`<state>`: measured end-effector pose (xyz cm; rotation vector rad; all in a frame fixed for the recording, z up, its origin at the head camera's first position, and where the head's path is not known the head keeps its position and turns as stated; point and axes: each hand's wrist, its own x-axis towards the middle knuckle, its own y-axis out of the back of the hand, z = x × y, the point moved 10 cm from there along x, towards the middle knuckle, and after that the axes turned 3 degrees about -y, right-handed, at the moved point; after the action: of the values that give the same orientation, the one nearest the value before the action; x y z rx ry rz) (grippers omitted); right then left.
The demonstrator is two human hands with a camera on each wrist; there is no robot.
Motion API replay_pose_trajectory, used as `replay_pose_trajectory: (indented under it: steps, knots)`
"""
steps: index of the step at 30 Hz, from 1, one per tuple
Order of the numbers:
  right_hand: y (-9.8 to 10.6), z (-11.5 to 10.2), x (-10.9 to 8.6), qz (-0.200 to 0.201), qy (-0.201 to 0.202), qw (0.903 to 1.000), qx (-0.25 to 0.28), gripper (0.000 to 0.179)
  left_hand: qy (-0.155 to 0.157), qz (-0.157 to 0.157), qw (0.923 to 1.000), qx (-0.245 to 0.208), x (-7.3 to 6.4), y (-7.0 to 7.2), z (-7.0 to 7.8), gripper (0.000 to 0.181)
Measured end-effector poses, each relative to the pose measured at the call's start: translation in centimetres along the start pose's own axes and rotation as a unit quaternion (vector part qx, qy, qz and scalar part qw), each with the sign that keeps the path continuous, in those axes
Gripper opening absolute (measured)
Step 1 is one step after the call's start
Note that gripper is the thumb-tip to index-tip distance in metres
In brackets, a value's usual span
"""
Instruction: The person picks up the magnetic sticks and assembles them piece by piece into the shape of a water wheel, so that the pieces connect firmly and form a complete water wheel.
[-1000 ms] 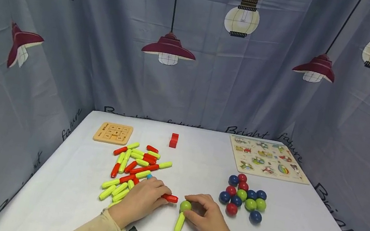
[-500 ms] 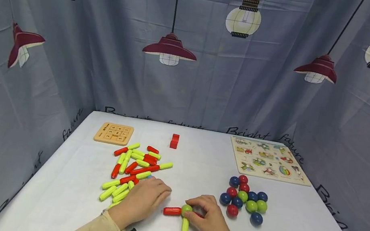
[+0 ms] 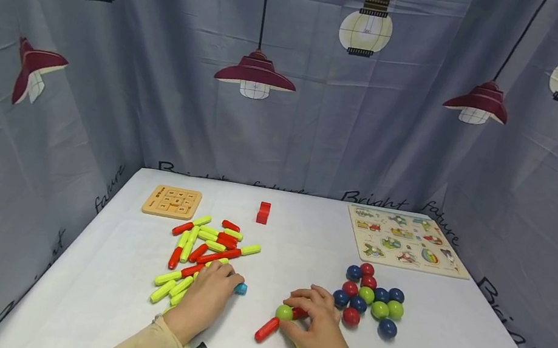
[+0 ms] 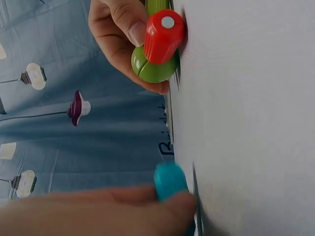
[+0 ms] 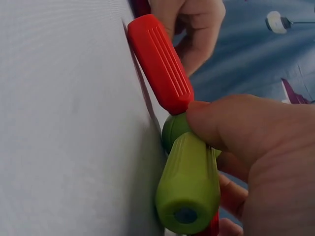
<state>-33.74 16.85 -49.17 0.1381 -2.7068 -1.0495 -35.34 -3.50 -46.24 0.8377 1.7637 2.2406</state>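
Green ball [image 3: 284, 312]: near the ball cluster [image 3: 379, 309], on its left, with two red sticks [image 3: 266, 329] and a yellow-green stick [image 5: 189, 187] projecting from it.
Right hand [image 3: 314, 325]: just left of the ball cluster, thumb and bent fingers pinching the ball.
Blue stick [image 3: 240, 289]: well left of the ball cluster.
Left hand [image 3: 207, 292]: same side, thumb and fingers closed around the blue stick.
Stick pile [image 3: 219, 256]: well left of the ball cluster.
Picture board [image 3: 402, 234]: just behind the ball cluster.

A passable gap separates sticks [image 3: 219, 254] from balls [image 3: 366, 294].
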Motion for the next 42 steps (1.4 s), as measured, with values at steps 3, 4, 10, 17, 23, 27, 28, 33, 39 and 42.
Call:
replay_pose_trajectory:
  steps: [3,4,10,17,23,27,28,33,39,42]
  knots:
    - [-0.2,0.1,-0.1,-0.003,0.000,1.0000,0.009,0.031,-0.034,-0.002,0.9993,-0.018,0.0,-0.1,0.7,0.026]
    - [-0.2,0.0,-0.1,-0.004,0.002,0.9999,0.013,0.031,-0.047,-0.004,0.9984,-0.032,0.0,-0.1,1.0,0.026]
    - [-0.7,-0.5,-0.2,-0.022,0.031,0.9978,0.054,0.034,-0.133,-0.033,0.9831,-0.122,-0.4,-0.3,3.0,0.029]
    - [-1.0,-0.6,-0.2,-0.045,0.037,0.9968,0.055,0.034,-0.150,-0.055,0.9747,-0.156,-0.4,-0.6,3.7,0.030]
    - [-1.3,-0.4,-0.3,-0.064,0.020,0.9976,0.019,0.027,0.018,0.025,0.9984,-0.048,0.0,0.3,0.3,0.036]
    - [-1.5,-0.3,-0.4,-0.070,0.009,0.9975,0.002,0.025,0.095,0.037,0.9947,0.010,-0.6,0.4,-1.6,0.042]
    - [-1.5,-0.3,-0.4,-0.070,0.007,0.9975,-0.001,0.025,0.099,0.034,0.9944,0.015,-0.7,0.4,-1.9,0.044]
    - [-1.3,-0.1,-0.4,-0.064,0.003,0.9979,-0.008,0.024,0.133,0.050,0.9896,0.022,-0.6,0.9,-3.5,0.038]
    - [-0.5,-0.2,-0.1,-0.032,0.001,0.9992,-0.023,0.025,0.134,0.050,0.9897,0.010,-0.1,1.2,-4.1,0.025]
    - [-0.2,-0.3,-0.1,-0.012,-0.003,0.9996,-0.027,0.025,0.123,0.045,0.9913,0.004,0.0,1.0,-4.1,0.021]
